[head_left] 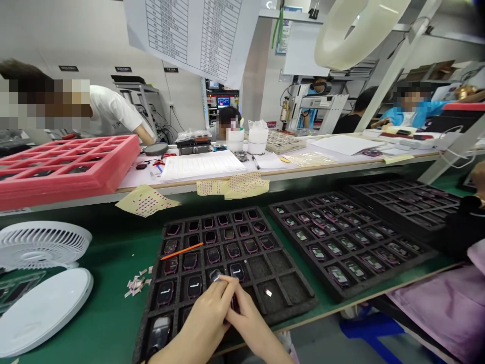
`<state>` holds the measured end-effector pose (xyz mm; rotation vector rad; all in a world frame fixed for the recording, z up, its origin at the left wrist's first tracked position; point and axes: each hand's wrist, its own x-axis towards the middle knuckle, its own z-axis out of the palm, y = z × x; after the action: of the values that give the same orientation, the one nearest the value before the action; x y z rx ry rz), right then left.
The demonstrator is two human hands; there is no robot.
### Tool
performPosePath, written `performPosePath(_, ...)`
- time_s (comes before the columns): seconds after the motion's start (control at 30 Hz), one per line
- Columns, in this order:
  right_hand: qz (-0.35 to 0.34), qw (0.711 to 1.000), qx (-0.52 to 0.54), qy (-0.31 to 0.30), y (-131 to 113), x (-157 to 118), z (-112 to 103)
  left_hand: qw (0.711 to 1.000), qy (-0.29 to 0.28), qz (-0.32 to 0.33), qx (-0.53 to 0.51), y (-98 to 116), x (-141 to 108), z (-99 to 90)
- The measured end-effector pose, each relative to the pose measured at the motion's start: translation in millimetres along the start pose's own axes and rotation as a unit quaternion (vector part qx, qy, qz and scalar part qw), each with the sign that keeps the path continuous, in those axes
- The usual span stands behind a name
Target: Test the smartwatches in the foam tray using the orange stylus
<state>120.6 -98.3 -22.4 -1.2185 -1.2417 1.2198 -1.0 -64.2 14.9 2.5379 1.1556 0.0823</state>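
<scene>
My left hand (210, 308) and my right hand (244, 306) meet over the near part of a black foam tray (223, 232). Their fingers close together around a dark, purple-edged smartwatch (234, 302), mostly hidden by them. Just beyond my fingertips is a watch with a shiny clear surface (215, 275). Rows of square watches fill many of the tray's pockets, and a few screens show white marks, such as the lit watch (237, 272). An orange stick (182, 251) lies across the pockets. A small whitish piece (268, 292) sits in a pocket right of my hands.
More watches lie in a second black tray (341, 237) to the right. Left are small paper scraps (138, 284) and a white fan (45, 308). A shelf edge (288, 174) with a pink foam tray (76, 167) runs ahead. A person's pink sleeve (443, 298) is at right.
</scene>
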Motion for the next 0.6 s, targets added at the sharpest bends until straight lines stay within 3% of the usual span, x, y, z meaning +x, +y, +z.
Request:
performPosePath(0.17, -0.028, 0.998, 0.05, 0.003, 15.2, 10.2, 21.4, 0.998, -0.011, -0.064, 0.004, -1.0, -14.3, 1.0)
performPosePath(0.23, -0.009, 0.994, 0.105, 0.0, 18.1, 14.0, 24.1, 0.997, 0.016, -0.043, -0.07, -6.2, -27.5, -8.2)
performPosePath(0.3, 0.055, 0.982, 0.179, -0.038, 18.6, 19.0, 22.0, 0.987, 0.053, 0.003, -0.153, -19.9, -41.9, -19.6)
performPosePath(0.37, 0.128, 0.947, 0.28, -0.091, 18.3, 25.2, 16.9, 0.978, 0.116, -0.02, -0.174, -45.0, -55.9, -27.7)
performPosePath(0.43, 0.171, 0.92, 0.333, -0.116, 18.1, 30.5, 11.9, 0.969, 0.179, -0.108, -0.133, -79.6, -68.5, -29.0)
performPosePath(0.5, 0.185, 0.911, 0.351, -0.111, 18.1, 33.1, 9.0, 0.944, 0.242, -0.217, -0.064, -117.4, -78.0, -24.9)
performPosePath(0.6, 0.191, 0.911, 0.35, -0.105, 17.2, 33.0, 9.7, 0.925, 0.236, -0.295, -0.041, -162.9, -81.1, -16.4)
